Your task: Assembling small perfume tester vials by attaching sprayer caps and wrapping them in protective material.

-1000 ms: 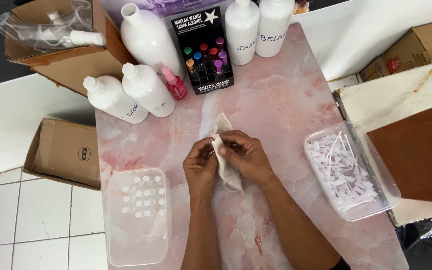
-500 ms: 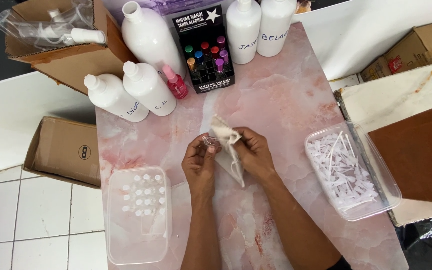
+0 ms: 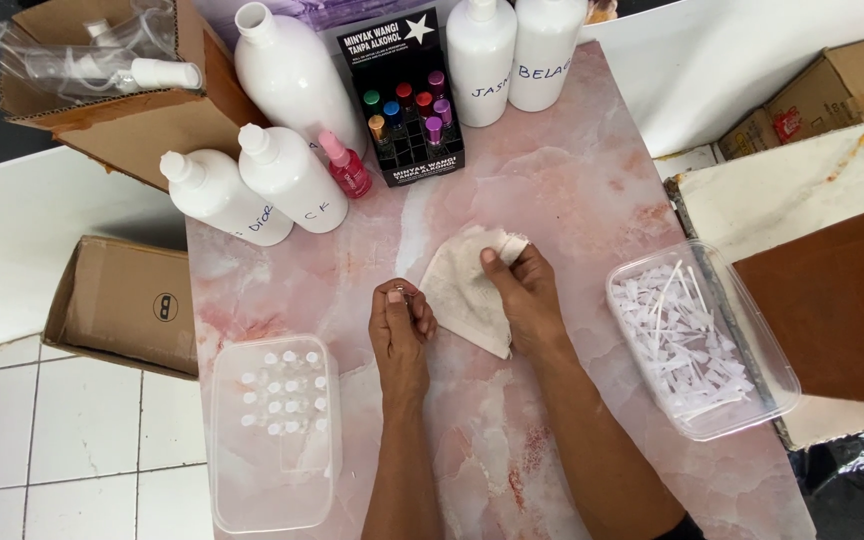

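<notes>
Centrally on the pink marbled bench (image 3: 572, 190), the right hand (image 3: 527, 295) pins a crumpled off-white cloth (image 3: 464, 288), its fingers clenched over the cloth's upper right corner while the rest of the cloth spreads flat toward the lower left. Just beside it, the left hand (image 3: 402, 325) is curled into a loose fist, fingers pinching a small object too tiny to make out; its knuckles sit close to the cloth's left edge.

Open bench surface lies above the hands, up to the black display box of small coloured vials (image 3: 404, 105) and the white bottles (image 3: 287, 178) at the upper left. At lower left a clear lidded tub of small capped vials (image 3: 274, 432) sits by the bench's left edge, near the left forearm. At right a clear tub of white plastic sticks (image 3: 697, 340) overhangs the bench's right edge, well apart from the right hand. Bare bench also runs between the forearms toward the bottom of the frame.
</notes>
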